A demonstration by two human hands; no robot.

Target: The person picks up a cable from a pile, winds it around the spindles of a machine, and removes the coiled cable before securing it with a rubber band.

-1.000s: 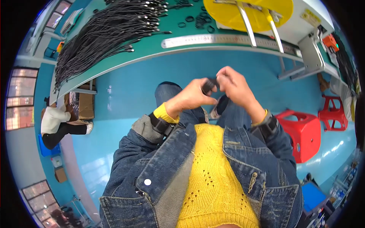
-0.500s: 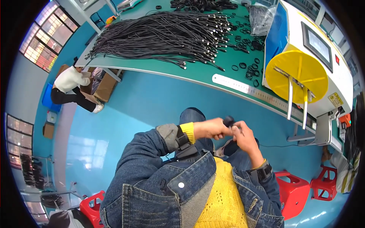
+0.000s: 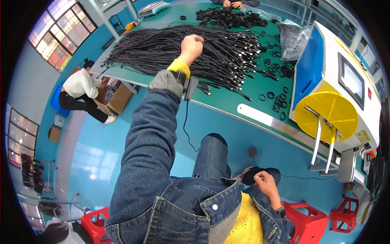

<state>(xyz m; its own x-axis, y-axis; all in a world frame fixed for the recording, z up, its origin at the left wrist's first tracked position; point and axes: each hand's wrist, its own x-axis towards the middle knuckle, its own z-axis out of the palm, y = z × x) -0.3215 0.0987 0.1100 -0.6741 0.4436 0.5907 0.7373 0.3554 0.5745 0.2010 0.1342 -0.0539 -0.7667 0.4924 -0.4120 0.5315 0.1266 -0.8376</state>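
My left hand (image 3: 191,47) is stretched out over the table, above a wide pile of black cables (image 3: 146,53) with metal plug ends. Its fingers are curled closed, and whatever they may hold is hidden. A black box (image 3: 192,87) with a thin cord hangs by my left wrist strap. Low over my lap, beside my knee, my right hand (image 3: 266,185) is closed with fingers and thumb together; I cannot make out anything in it. Small black rings (image 3: 279,101) lie loose to the right of the cables.
A white machine with a yellow disc (image 3: 326,116) and two prongs stands at the table's right end. A steel ruler (image 3: 260,115) lies along the front edge. Another person's hands (image 3: 232,4) are at the far side. Red stools (image 3: 305,221) stand behind me on the right.
My hands were together over my lap around a dark object. The left has since moved up and forward over the cable pile; the right has dropped lower. The dark object no longer shows.
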